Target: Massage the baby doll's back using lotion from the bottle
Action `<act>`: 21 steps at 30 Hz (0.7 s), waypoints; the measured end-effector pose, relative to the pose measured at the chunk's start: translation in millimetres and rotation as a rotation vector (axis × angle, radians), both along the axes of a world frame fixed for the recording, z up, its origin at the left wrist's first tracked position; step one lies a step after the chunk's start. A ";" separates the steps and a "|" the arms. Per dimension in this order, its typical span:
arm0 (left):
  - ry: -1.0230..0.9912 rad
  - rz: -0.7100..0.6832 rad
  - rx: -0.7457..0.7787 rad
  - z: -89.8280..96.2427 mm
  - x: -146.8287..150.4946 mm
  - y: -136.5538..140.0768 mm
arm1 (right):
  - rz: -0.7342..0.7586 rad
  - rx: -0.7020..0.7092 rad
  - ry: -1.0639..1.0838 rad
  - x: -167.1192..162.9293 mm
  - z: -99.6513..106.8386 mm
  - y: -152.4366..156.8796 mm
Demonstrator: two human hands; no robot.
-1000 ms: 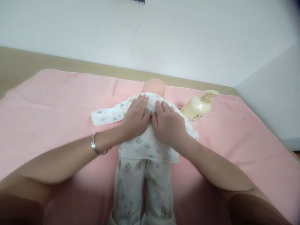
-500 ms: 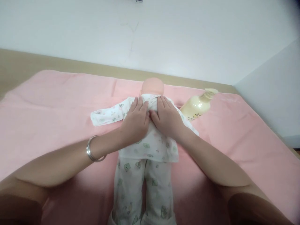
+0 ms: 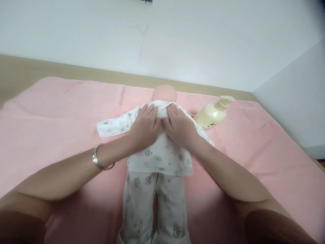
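Note:
A baby doll (image 3: 164, 93) lies face down, its bald head pointing away from me. It wears a white printed top (image 3: 157, 159) and matching trousers (image 3: 167, 203). On the left side of its upper back, my left hand (image 3: 146, 127) rests flat with the fingers stretched out; a silver bangle (image 3: 98, 157) circles that wrist. My right hand (image 3: 181, 127) lies flat on the right side of the upper back, fingers extended. Both thumbs meet or nearly meet near the doll's spine. Neither hand grips anything. The cloth is bunched a little at the neck.
A pale yellow pump bottle (image 3: 210, 115) lies tilted beside the doll's right-hand sleeve. Pink cloth (image 3: 58, 122) covers the surface beneath. Behind it runs a tan edge (image 3: 101, 71) against a white wall (image 3: 190, 40).
Both hands remain on the doll's back. Their fingers have shifted slightly, and the cloth near the neck is folded a little differently. The whole view has moved slightly.

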State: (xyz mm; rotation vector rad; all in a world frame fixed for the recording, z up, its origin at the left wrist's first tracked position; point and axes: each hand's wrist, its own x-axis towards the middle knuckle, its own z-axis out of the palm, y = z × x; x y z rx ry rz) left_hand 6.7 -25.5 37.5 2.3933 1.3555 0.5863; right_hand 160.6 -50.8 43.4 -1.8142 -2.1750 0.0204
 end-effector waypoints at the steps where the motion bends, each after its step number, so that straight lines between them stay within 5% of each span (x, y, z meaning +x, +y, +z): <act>1: 0.005 -0.024 -0.006 4.3 0.4 -7.0 | 0.002 0.002 0.004 2.6 -1.9 4.8; 6: -0.051 -0.096 -0.108 18.0 -2.3 -13.9 | 0.027 0.093 -0.035 2.7 -7.6 3.8; 14: -0.131 0.059 -0.101 -15.4 -3.2 22.3 | 0.061 0.236 -0.098 -12.6 -0.7 -24.5; 21: -0.192 0.054 -0.066 -15.8 -2.0 18.5 | -0.008 0.138 0.025 -0.8 -11.0 0.7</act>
